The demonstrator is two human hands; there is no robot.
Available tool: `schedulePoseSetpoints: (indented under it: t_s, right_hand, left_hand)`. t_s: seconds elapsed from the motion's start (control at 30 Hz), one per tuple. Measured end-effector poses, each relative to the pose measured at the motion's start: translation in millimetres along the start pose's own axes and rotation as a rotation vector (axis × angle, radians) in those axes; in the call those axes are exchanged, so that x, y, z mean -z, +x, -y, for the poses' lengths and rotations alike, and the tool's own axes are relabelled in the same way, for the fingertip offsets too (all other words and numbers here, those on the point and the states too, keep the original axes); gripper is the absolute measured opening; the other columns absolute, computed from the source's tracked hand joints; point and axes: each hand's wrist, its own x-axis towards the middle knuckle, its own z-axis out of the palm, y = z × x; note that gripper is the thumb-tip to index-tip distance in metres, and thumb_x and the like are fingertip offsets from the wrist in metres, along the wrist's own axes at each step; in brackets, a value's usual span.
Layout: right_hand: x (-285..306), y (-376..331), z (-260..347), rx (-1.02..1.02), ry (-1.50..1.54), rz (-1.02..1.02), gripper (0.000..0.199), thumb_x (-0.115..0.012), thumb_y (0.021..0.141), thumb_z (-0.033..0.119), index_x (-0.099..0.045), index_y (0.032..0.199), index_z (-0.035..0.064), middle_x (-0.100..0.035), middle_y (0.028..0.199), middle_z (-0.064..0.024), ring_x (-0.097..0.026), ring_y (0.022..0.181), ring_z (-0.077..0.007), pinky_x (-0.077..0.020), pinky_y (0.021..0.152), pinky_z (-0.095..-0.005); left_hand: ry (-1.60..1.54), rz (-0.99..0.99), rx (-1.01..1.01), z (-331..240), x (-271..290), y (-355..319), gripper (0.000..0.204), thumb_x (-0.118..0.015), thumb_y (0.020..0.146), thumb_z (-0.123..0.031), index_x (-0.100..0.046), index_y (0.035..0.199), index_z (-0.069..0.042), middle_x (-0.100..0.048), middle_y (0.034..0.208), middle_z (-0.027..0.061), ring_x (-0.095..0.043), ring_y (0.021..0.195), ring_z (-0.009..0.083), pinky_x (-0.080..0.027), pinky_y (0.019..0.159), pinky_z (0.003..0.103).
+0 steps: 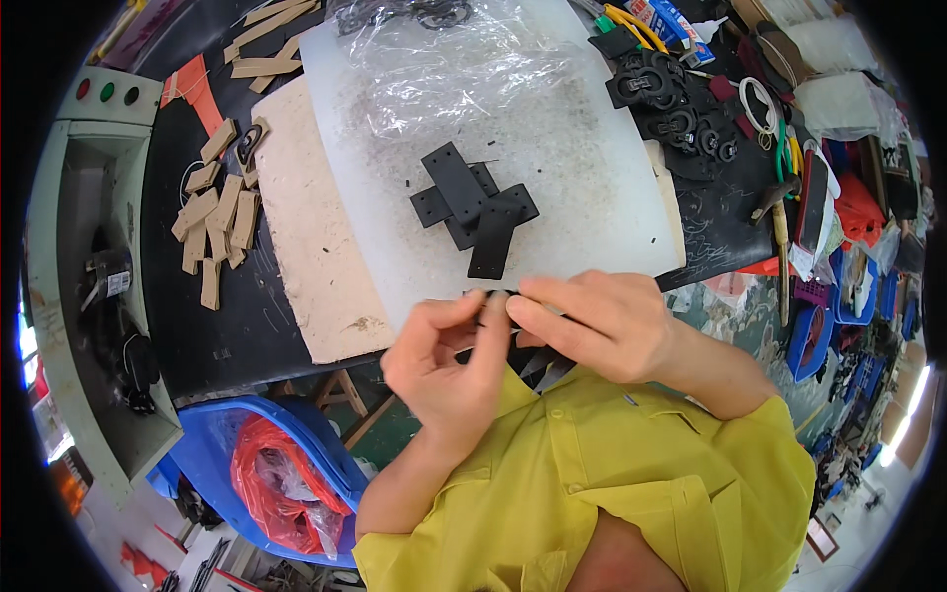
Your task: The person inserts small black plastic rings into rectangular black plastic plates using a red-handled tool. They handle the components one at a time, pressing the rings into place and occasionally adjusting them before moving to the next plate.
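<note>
At the near edge of the white board [592, 237], my left hand [444, 355] and my right hand [602, 324] meet with fingers pinched. Between their fingertips is a black piece [509, 294], mostly covered by the fingers, so its full shape is hidden. Dark strip-like parts [547, 371] show below my right hand, against the yellow shirt; whether they belong to the held piece, I cannot tell. Just beyond my hands lies a loose pile of flat black rectangular pieces [456, 187] with small holes near their ends.
Clear plastic wrap [444, 74] covers the board's far part. Tan strips [219, 222] lie left, beside a beige sheet [301, 237]. Black parts with round fittings [671, 109] and a hammer [779, 212] lie right. A blue bin [202, 444] stands below the table's left side.
</note>
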Motion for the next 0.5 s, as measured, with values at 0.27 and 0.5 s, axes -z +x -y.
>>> schedulePoseSetpoints:
  t_s: [0.27, 0.5]
  right_hand:
    - [17, -21, -15, -0.477, 0.236, -0.232, 0.012, -0.063, 0.077, 0.006, -0.065, 0.088, 0.0010, -0.063, 0.085, -0.0092, -0.054, 0.056, -0.0120, -0.0433, 0.049, -0.0208]
    - [27, -14, -4, -0.961, 0.680, -0.140, 0.012, -0.069, 0.078, 0.007, -0.066, 0.088, 0.0036, -0.063, 0.073, -0.0052, -0.056, 0.059, -0.0092, -0.0410, 0.049, -0.0219]
  left_hand:
    - [0.711, 0.082, -0.443, 6, 16, 22, 0.020, -0.070, 0.072, -0.002, -0.064, 0.092, 0.000, -0.062, 0.077, 0.0091, -0.057, 0.064, 0.0148, -0.043, 0.056, 0.025]
    - [0.593, 0.121, -0.483, 12, 3, 25, 0.020, -0.068, 0.076, -0.001, -0.062, 0.095, 0.003, -0.063, 0.081, 0.0082, -0.059, 0.070, 0.0137, -0.047, 0.063, 0.025]
